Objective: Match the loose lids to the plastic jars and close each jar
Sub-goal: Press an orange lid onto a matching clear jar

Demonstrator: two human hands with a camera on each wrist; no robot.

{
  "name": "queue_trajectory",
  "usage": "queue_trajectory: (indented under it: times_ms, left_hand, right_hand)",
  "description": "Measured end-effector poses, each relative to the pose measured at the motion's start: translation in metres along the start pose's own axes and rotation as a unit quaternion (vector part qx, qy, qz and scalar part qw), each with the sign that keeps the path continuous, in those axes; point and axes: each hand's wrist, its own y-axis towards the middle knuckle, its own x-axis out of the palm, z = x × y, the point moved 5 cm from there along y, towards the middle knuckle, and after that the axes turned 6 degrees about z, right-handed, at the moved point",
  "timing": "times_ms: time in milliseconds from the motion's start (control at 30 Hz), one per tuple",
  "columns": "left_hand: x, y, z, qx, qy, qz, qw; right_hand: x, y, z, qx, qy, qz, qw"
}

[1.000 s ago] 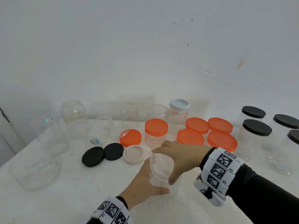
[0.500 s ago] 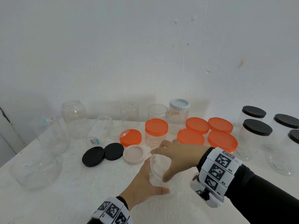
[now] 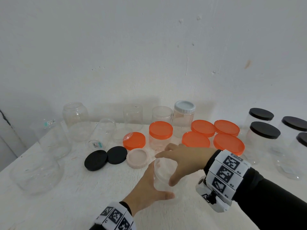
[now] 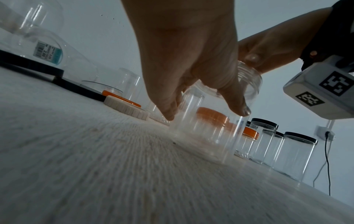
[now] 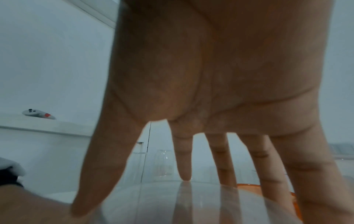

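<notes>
A white, slightly textured table (image 3: 49,205) stands against a bare white wall (image 3: 149,47). Across its back stand open clear jars, orange-lidded jars (image 3: 160,130) and, at the right, black-lidded jars (image 3: 264,131). Loose on the surface lie two black lids (image 3: 96,160), a pale pink lid (image 3: 137,158) and an orange lid (image 3: 134,140).

Near the front edge stands a small clear jar (image 3: 163,178) — upright, base on the table, its long axis vertical and its threaded open mouth facing up. The left hand (image 3: 146,191) wraps its side, thumb and fingers curled round the wall. The right hand (image 3: 184,160) arches over the mouth, its fingers (image 5: 185,166) spread and nearly straight, tips touching the rim rather than clasping it.

Compared with a second ago, the jar sits in the same spot and the left hand's hold is unchanged — the right hand's fingers have spread wider and its wrist has dropped a little.
</notes>
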Motion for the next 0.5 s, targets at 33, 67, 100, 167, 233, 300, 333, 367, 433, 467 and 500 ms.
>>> queue_trajectory:
  times_ms: [33, 67, 100, 167, 233, 300, 333, 367, 433, 467, 500]
  left_hand:
    - [-0.0004, -0.0004, 0.0005, -0.001, 0.000, 0.001, 1.000]
    - [-0.0007, -0.0010, 0.0010, -0.001, -0.001, 0.001, 1.000]
    - [-0.0009, -0.0014, 0.0013, -0.001, -0.004, 0.000, 1.000]
    - [-0.0009, -0.0018, 0.0014, -0.001, -0.006, -0.002, 1.000]
    - [-0.0007, -0.0012, 0.0010, -0.004, 0.000, 0.000, 1.000]
    - [-0.0007, -0.0007, 0.0002, -0.009, 0.012, 0.003, 1.000]
    - [-0.0006, -0.0006, -0.0004, -0.010, 0.016, 0.004, 1.000]
    - [-0.0006, -0.0005, -0.0012, -0.009, 0.018, 0.004, 1.000]
    - [-0.0008, -0.0006, -0.0022, -0.007, 0.018, 0.004, 1.000]
    - [-0.0008, -0.0006, -0.0025, -0.007, 0.017, 0.004, 1.000]
    - [-0.0007, -0.0005, -0.0027, -0.006, 0.016, 0.004, 1.000]
  right_hand:
    - [0.0005, 0.0008, 0.0007, 0.008, -0.004, 0.006, 1.000]
    - [0.0011, 0.0018, 0.0014, 0.017, -0.009, 0.013, 1.000]
    - [0.0016, 0.0025, 0.0023, 0.025, -0.013, 0.019, 0.999]
    - [0.0015, 0.0033, 0.0040, 0.039, -0.014, 0.027, 0.999]
    - [0.0002, 0.0026, 0.0040, 0.035, -0.012, 0.026, 0.999]
    - [-0.0013, 0.0008, 0.0018, 0.014, -0.002, 0.018, 1.000]
    - [-0.0016, 0.0001, 0.0001, 0.003, 0.004, 0.012, 1.000]
    - [-0.0012, -0.0004, -0.0014, -0.006, 0.007, 0.005, 1.000]
    - [0.0001, -0.0001, -0.0034, -0.013, 0.003, -0.004, 1.000]
    - [0.0006, 0.0003, -0.0036, -0.012, 0.001, -0.004, 1.000]
    - [0.0008, 0.0012, -0.0033, -0.008, -0.002, -0.001, 1.000]
